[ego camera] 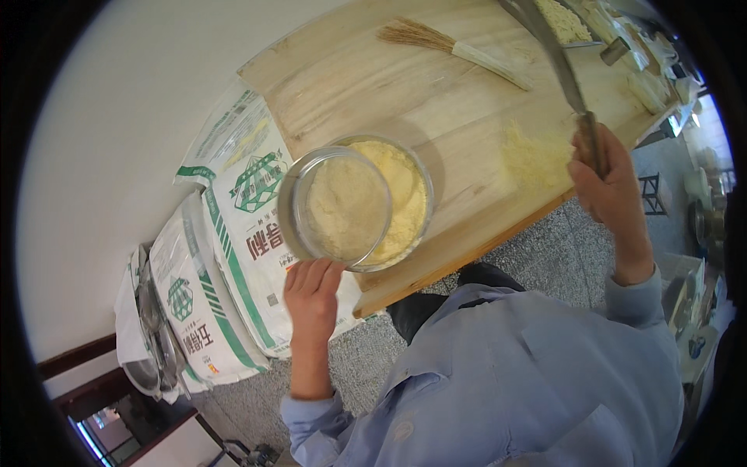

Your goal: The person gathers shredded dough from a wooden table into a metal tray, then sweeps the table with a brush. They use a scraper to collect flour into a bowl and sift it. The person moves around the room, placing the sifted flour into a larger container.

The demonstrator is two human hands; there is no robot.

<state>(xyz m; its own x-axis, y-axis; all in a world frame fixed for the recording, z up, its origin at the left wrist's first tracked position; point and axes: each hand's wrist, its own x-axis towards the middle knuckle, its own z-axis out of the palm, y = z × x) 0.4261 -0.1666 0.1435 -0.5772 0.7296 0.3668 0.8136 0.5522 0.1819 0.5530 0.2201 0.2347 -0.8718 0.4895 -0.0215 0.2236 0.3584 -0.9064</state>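
My left hand (314, 298) grips the near rim of a round metal sieve (295, 219). The sieve sits tilted or offset over the left part of a metal bowl (430, 204), and its fine mesh lets yellow show through. Pale yellow flour (402, 181) fills much of the bowl, at the left end of a wooden worktop (473, 169). Over the worktop's right side, my right hand (607, 181) is closed around the wooden handle of a long-bladed knife (560, 64). Its blade points away from me. Yellow powder (528, 154) lies scattered on the wood left of that hand.
A straw hand brush (449, 46) lies across the worktop's far side. At the far right are a container of pale yellow food (563, 22), a small metal cup (614, 51) and plastic bags (648, 90). White printed sacks (245, 233) stand against the left wall, beside metal pans (145, 373).
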